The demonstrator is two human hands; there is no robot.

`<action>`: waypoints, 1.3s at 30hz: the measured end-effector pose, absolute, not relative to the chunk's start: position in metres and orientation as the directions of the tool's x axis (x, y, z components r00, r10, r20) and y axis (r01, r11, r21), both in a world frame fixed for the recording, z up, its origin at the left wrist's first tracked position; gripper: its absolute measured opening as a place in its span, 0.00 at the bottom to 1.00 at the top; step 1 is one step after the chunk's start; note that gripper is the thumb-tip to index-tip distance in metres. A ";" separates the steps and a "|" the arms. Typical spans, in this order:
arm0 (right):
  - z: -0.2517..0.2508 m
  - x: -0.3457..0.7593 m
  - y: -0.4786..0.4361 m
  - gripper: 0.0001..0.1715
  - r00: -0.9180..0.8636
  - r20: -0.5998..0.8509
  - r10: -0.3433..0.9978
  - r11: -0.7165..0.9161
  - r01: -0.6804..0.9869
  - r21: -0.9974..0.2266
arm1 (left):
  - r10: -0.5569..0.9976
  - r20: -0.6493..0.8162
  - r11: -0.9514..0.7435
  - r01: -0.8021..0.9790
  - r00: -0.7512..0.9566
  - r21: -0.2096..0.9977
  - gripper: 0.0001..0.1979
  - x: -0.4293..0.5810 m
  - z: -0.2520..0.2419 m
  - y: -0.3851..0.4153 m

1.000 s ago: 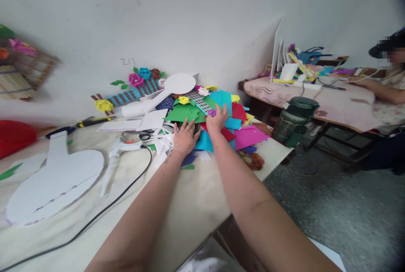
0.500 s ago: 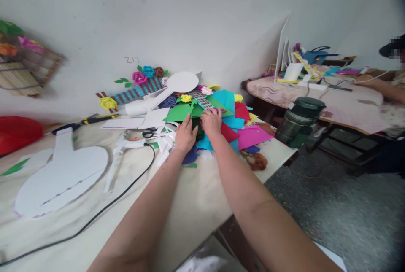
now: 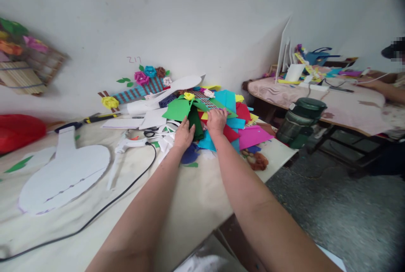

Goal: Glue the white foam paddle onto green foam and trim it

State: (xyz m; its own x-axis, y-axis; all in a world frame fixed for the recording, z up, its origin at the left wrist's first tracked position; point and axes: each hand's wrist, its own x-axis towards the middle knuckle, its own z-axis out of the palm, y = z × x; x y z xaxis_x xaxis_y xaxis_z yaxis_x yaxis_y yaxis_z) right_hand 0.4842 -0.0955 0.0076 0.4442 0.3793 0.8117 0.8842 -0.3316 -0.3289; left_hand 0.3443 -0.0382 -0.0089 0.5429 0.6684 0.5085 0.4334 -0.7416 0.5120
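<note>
A pile of coloured craft sheets lies on the table before me. My left hand (image 3: 184, 133) rests at its near left side, fingers stretched out at the lower edge of a bright green sheet (image 3: 177, 109) and beside a dark green piece (image 3: 196, 126). My right hand (image 3: 217, 121) is closed at the lower end of a woven strip (image 3: 202, 97) with a yellow flower (image 3: 189, 96) and a white flower (image 3: 209, 93). What its curled fingers grip is hidden. Below that hand are a red sheet (image 3: 230, 133) and a blue sheet (image 3: 207, 141).
A white glue gun (image 3: 131, 142) with a black cord (image 3: 117, 194) lies left of the pile. Further left are a white round-bodied cutout (image 3: 68, 175) and a red bag (image 3: 20, 133). A green jar (image 3: 300, 120) stands right, near a co-worker's arm (image 3: 376, 86) at another table.
My right hand has shifted slightly right, and a gap has opened between my hands, showing more dark green. The white round piece behind has tilted flatter. The view has shifted slightly.
</note>
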 end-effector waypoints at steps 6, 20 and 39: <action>0.009 0.483 -0.096 0.17 0.575 0.730 0.370 -0.447 0.799 -0.402 | 0.728 0.586 -0.685 0.392 0.355 0.614 0.22 0.343 -0.007 -0.040; 0.009 0.485 -0.090 0.17 0.715 0.645 0.272 -0.475 0.682 -0.556 | 0.727 0.666 -0.647 0.492 0.168 0.582 0.20 0.330 0.009 -0.060; 0.007 0.486 -0.089 0.17 0.708 0.683 0.182 -0.436 0.680 -0.589 | 0.711 0.601 -0.663 0.631 0.365 0.402 0.12 0.325 0.006 -0.064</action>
